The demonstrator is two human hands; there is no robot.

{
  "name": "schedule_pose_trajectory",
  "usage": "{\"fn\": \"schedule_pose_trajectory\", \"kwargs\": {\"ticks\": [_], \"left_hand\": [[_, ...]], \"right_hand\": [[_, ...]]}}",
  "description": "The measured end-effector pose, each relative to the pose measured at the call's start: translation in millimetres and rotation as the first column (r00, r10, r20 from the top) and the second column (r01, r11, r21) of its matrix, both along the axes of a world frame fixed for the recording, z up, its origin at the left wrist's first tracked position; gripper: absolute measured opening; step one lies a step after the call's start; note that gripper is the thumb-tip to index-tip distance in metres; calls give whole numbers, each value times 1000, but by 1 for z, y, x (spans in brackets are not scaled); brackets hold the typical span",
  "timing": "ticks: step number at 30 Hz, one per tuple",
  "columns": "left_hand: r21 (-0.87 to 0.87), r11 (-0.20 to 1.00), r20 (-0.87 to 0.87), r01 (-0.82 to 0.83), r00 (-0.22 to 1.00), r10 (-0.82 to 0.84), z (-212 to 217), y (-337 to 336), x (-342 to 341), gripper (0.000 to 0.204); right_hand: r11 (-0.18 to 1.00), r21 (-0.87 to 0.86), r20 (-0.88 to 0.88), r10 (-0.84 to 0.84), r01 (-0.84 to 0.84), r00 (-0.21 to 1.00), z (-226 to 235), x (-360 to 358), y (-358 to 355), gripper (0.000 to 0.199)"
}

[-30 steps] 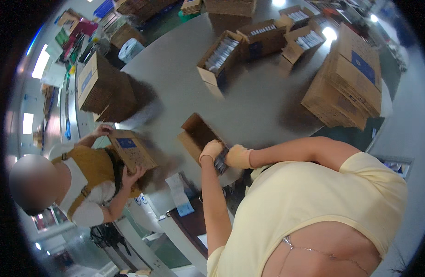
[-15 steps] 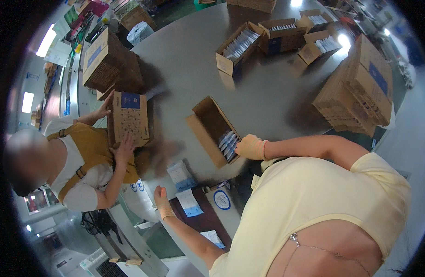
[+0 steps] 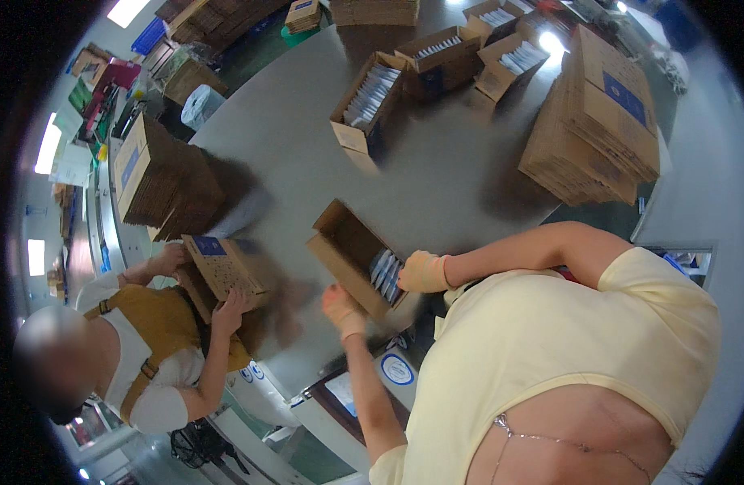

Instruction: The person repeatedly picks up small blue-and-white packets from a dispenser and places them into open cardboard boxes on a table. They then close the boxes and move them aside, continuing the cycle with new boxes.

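An open cardboard box [image 3: 345,273] lies on the round table in front of me, with several blue-and-white packets [image 3: 386,272] standing at its near end. My right hand [image 3: 423,272], in a pale orange glove, is closed over the box's right rim, its fingertips against the packets. Just outside the box's left wall, beside the flap, is my left hand [image 3: 342,311], gloved alike. Its fingers are curled; whether they hold anything is hidden. Below my left forearm, part of a white packet [image 3: 340,393] shows on a dark surface.
On the left a co-worker handles a cardboard box [image 3: 230,271]. Stacks of flattened cartons stand at the left [image 3: 166,178] and right [image 3: 594,121] of the metal table [image 3: 283,137]. Several packet-filled boxes [image 3: 372,95] stand at the far side.
My left hand has moved up and right, from beside the loose packets to the box's left wall. My right hand keeps its place at the rim. The co-worker's box has tilted.
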State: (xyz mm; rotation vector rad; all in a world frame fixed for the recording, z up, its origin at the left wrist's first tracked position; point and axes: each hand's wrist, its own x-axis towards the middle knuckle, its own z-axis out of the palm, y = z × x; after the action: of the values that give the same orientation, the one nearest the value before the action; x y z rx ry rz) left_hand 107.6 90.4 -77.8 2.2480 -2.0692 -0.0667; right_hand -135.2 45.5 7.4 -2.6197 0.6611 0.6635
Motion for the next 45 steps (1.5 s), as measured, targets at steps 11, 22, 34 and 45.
{"fn": "schedule_pose_trajectory", "kwargs": {"ticks": [11,22,34,45], "left_hand": [[-134,911,-990,-390,3,-144,112,-18,3,31],[186,974,-305,-132,934,185,40,-52,-52,109],[506,862,-26,35,999,-25,57,-109,-99,28],[-181,833,-476,-522,788,390,72,136,-31,29]], "right_hand": [[1000,-7,85,0,1,996,-18,0,0,13],[996,-80,130,57,-47,990,-1,-2,3,14],[997,-75,85,-8,15,996,-4,2,-1,15],[993,-115,115,34,-21,993,6,-8,-9,17]]}}
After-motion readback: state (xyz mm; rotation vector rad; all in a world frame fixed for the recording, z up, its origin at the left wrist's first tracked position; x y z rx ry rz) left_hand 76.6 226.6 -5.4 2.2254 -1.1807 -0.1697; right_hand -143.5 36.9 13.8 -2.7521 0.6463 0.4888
